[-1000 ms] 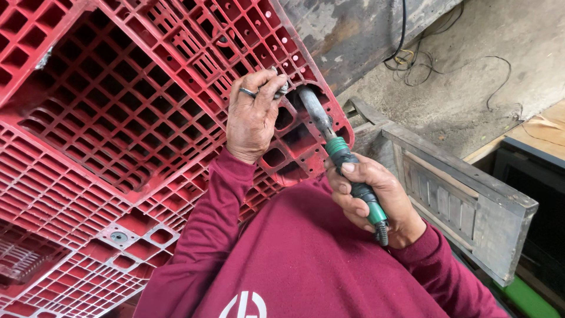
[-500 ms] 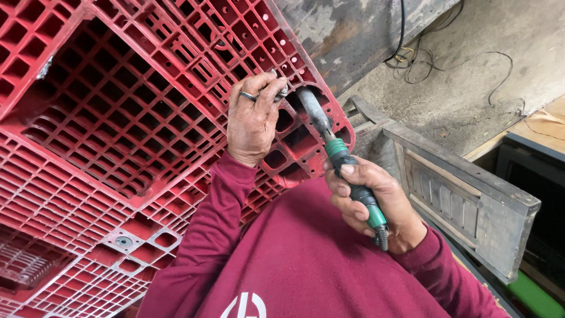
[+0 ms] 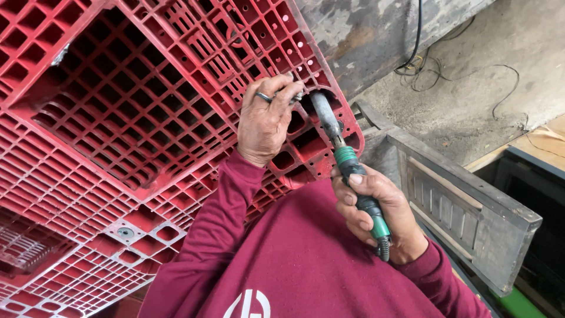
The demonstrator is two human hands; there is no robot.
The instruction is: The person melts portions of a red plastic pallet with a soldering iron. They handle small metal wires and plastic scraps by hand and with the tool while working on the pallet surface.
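Fingers of the right hand [image 3: 376, 218] wrap tight around a green-and-black hand tool [image 3: 353, 171], its grey metal tip pressed into a cell near the corner of the red plastic pallet [image 3: 129, 118]. Beyond it, the left hand [image 3: 265, 121] pinches a small piece against that same cell. Judging by this, corner work is underway; the tip needs steady aim. A grey wooden panel [image 3: 465, 206] crowds the right elbow; concrete wall [image 3: 376, 35] lies behind.

Soft, even daylight; my fingers [image 3: 276, 94] look sharp against the red pallet [image 3: 118, 118], its edges bowed by the lens.
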